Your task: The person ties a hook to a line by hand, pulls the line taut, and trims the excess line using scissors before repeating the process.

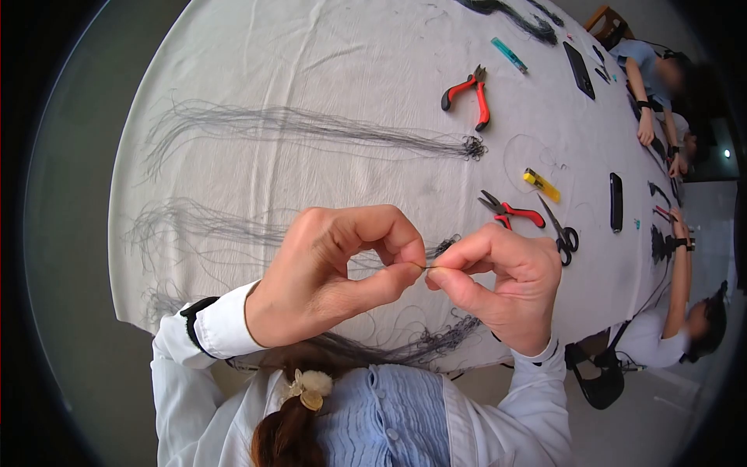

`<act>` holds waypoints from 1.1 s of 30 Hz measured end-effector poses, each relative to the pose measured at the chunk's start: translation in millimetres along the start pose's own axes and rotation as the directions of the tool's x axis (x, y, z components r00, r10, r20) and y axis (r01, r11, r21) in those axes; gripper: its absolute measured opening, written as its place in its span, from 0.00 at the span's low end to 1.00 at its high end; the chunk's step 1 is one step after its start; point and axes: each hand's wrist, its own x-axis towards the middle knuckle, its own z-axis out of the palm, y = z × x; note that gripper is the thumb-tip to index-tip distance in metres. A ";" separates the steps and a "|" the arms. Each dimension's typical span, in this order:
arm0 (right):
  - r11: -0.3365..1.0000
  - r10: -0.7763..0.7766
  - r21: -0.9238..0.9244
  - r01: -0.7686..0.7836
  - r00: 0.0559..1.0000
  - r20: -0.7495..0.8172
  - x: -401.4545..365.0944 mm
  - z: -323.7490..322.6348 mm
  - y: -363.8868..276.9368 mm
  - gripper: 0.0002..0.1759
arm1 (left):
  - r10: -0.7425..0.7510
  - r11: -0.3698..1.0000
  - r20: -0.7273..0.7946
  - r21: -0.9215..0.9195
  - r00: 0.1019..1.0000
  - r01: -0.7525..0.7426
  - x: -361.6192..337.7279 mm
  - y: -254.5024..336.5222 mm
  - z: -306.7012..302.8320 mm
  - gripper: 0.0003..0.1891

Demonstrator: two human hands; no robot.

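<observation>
I list one white tablecloth (373,82), softly creased, curved at its edge, with room for moving near the top. One long bundle (342,128) of wiry dark strands, curled at one end. Left hand (331,272) and right hand (502,288), bare. Red-handled metal pliers (507,208), just beyond the right hand. One thin dark filament (428,268), thumb and forefinger of each hand clamped on it, fingertips nearly meeting.

White long-sleeved overshirt (498,416); crinkled blue buttoned top (346,428); 1 black band (190,323) round left cuff (227,323); fluffy hair tie (316,383).
</observation>
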 end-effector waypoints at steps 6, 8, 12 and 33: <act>0.978 -0.121 -0.166 0.124 0.992 0.027 2.2 -1.9 -0.1 0.04 | -0.209 0.912 0.131 -0.330 0.969 0.242 4.1 -3.1 -4.1 0.02; 0.966 -0.157 -0.201 0.160 0.987 0.032 2.9 -2.1 -0.2 0.05 | -0.222 0.873 0.155 -0.408 0.963 0.267 5.2 -5.5 -4.9 0.02; 0.928 -0.225 -0.298 0.223 0.974 0.030 3.6 -2.4 -1.1 0.05 | -0.321 0.723 0.285 -0.543 0.903 0.428 6.2 -8.9 -8.4 0.04; 0.931 0.198 0.283 -0.230 0.971 0.137 1.2 -5.7 -2.4 0.05 | 0.418 0.733 0.011 0.587 0.909 -0.344 -2.6 5.0 1.3 0.06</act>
